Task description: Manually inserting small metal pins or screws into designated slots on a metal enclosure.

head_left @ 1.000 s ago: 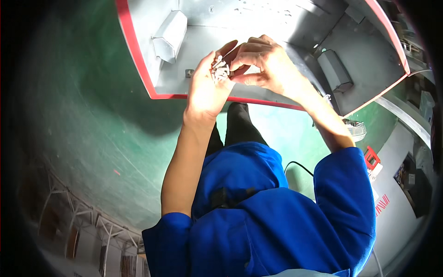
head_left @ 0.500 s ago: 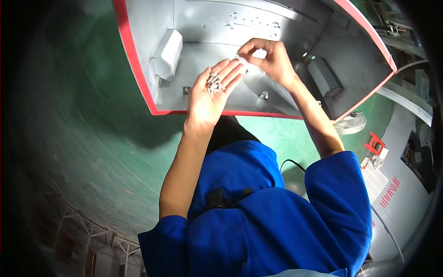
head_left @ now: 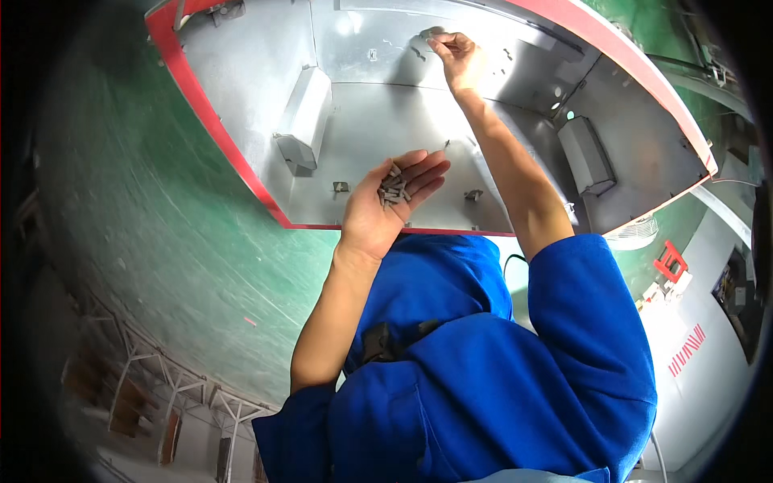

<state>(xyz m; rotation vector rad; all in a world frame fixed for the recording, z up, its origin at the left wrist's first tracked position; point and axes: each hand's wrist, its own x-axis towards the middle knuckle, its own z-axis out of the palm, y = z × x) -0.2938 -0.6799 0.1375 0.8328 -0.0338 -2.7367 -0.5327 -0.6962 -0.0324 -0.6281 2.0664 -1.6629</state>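
My left hand [head_left: 377, 211] is palm up, its fingers stretched out and slightly cupped. On that palm lies a small heap of short grey cylindrical pieces [head_left: 394, 187]. Farther forward, my right hand [head_left: 460, 63] reaches to the back wall of a red-rimmed metal housing [head_left: 386, 113]. Its thumb and fingertips are pinched together at the wall, beside some dark holes [head_left: 418, 53]. Anything between those fingertips is too small to make out. The left hand is over the housing's near edge, apart from the right.
Inside the housing, a boxy metal cover [head_left: 306, 117] stands at the left and another [head_left: 586, 154] at the right. Small brackets [head_left: 473, 195] rise from its bottom. A fan [head_left: 634, 233] sits beyond the right corner, with a red stool-like object [head_left: 670, 261] on the floor.
My right hand has moved from beside the left fingertips up and away to the back wall. The left hand stays palm up with its pieces. The view has shifted.
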